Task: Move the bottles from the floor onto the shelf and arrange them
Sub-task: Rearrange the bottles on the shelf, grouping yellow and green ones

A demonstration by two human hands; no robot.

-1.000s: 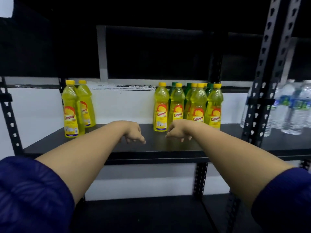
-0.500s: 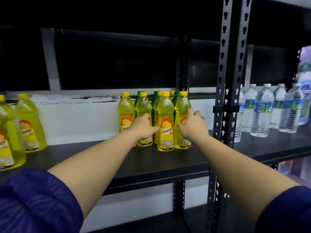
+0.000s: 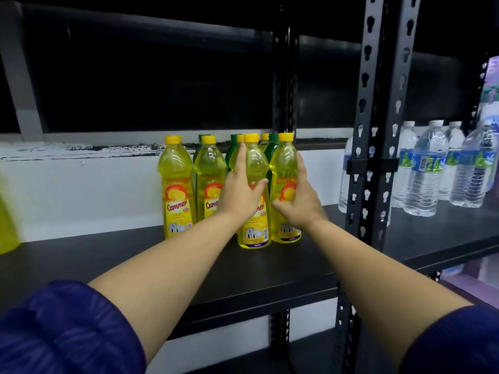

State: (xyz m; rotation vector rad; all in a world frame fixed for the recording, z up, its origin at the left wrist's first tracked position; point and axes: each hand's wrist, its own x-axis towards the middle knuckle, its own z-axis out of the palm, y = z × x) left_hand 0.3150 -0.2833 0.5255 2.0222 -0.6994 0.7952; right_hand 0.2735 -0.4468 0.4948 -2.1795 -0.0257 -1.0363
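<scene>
A cluster of yellow bottles with yellow caps stands on the black shelf [image 3: 113, 260], with green bottles [image 3: 272, 149] behind them. My left hand [image 3: 240, 190] wraps around the front middle yellow bottle [image 3: 255, 230]. My right hand [image 3: 297, 201] grips the yellow bottle at the right end [image 3: 283, 160]. Two more yellow bottles [image 3: 175, 190] stand to the left of my hands, untouched. Both held bottles stand upright on the shelf board.
A black perforated upright post [image 3: 378, 130] rises just right of the cluster. Beyond it stand several clear water bottles [image 3: 426, 174]. Another yellow bottle [image 3: 6, 228] shows blurred at the left edge. A lower shelf board sits below.
The view swung right and closer to the cluster. My hands rose from the shelf edge and closed around two front yellow bottles.
</scene>
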